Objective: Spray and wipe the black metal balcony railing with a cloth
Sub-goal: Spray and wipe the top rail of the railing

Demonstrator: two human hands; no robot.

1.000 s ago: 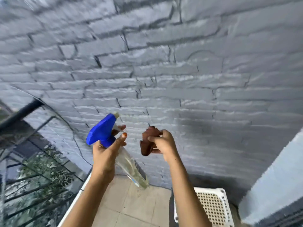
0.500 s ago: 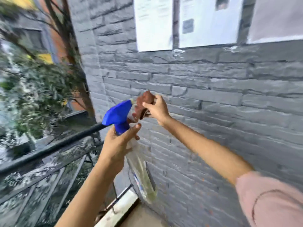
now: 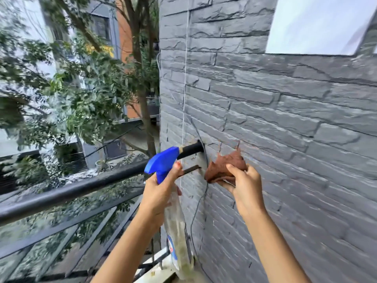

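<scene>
Blue sprayer (image 3: pixel 163 162), brown cloth (image 3: pixel 224 166) near black railing (image 3: pixel 71 190)

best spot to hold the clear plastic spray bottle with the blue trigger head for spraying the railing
Grip the clear plastic spray bottle at its narrow neck under the blue head, from the near side, as the left hand does; the body hangs below and the nozzle faces the black metal railing at the wall.

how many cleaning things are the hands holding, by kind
spray bottle: 1, gripped by the left hand
cloth: 1, brown, held by the right hand
total: 2
</scene>
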